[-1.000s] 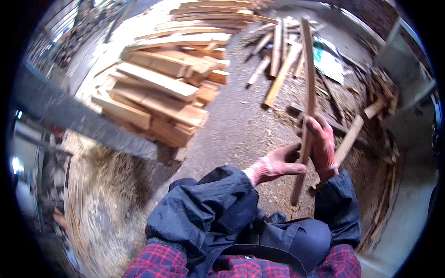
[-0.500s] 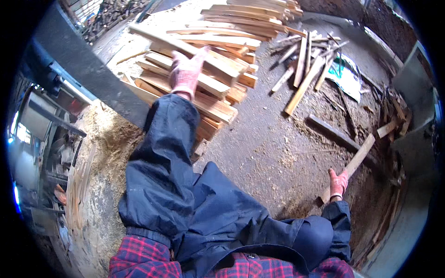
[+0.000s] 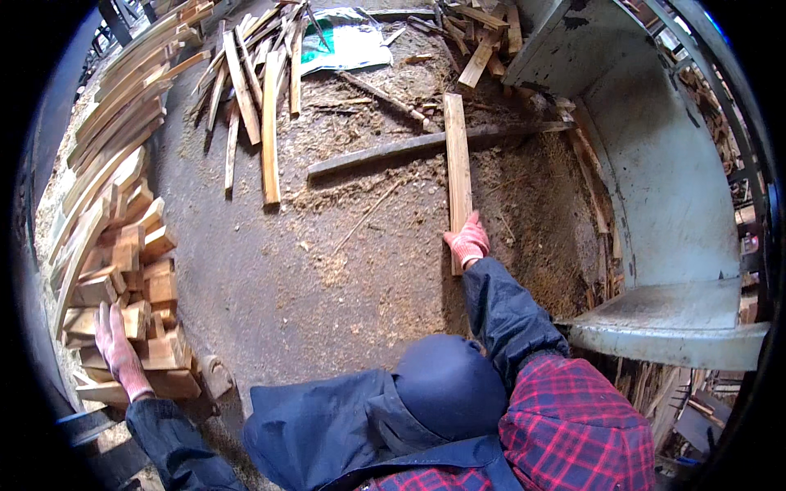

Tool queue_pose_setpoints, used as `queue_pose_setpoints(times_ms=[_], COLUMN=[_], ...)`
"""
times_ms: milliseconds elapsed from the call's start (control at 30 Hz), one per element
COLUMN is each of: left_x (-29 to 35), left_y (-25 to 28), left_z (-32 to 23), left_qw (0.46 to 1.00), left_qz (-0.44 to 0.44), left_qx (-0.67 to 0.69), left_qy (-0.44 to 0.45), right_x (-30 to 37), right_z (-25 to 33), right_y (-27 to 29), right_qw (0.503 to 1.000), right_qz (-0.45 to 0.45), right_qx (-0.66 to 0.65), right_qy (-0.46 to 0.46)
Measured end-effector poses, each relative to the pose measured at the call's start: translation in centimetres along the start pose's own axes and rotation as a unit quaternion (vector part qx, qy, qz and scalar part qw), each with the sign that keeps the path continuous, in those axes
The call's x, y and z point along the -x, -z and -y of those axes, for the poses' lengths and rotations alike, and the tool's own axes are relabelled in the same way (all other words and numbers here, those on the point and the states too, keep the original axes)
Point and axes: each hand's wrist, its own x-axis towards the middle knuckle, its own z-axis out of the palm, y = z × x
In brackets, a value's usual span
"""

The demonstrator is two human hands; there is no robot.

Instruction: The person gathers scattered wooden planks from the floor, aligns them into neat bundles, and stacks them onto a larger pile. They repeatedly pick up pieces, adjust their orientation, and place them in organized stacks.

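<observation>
My right hand [image 3: 469, 240], in a pink work glove, is closed round the lower part of a long flat wooden board [image 3: 458, 155]. The board points away from me, and its far end lies over a dark beam [image 3: 377, 153] on the ground. At the left, my gloved left hand [image 3: 121, 353] rests against the near end of a stack of sawn boards [image 3: 131, 252]. Its fingers are stretched out along the board ends, and I see nothing gripped in them.
Loose wooden strips [image 3: 270, 123] lie in a heap ahead, beside a white and green sack [image 3: 348, 41]. Offcuts [image 3: 479, 61] are piled further right. A pale metal machine frame [image 3: 663, 164] stands at the right. Sawdust and chips cover much of the ground [image 3: 360, 270].
My view has swung to the right. The board in my right hand has turned to point straight ahead. My left hand now lies at the near ends of the stack.
</observation>
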Motion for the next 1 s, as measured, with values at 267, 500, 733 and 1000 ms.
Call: queue_pose_setpoints(times_ms=[267, 500, 733, 1000], left_x=[1.3, 0.7, -0.1, -2.7], left_y=[-0.2, 4.0, 5.1, 2.2], left_z=[-0.2, 0.7, -2.5, -22.9], left_qw=[0.998, 0.981, 0.921, 0.990], left_qz=[-0.057, 0.117, 0.216, 0.115], left_qx=[0.021, -0.144, -0.320, -0.056], left_qy=[0.030, 0.051, 0.060, 0.057], right_x=[-1.2, -0.6, -1.5, -3.1], right_z=[-2.2, 2.1, 2.9, 1.3], right_y=[-0.7, 2.0, 2.5, 2.5], right_qw=[0.997, 0.996, 0.995, 0.996], right_qz=[-0.003, 0.078, 0.103, 0.085], right_qx=[-0.034, -0.033, 0.000, 0.008], right_qy=[0.065, 0.009, -0.019, -0.024])
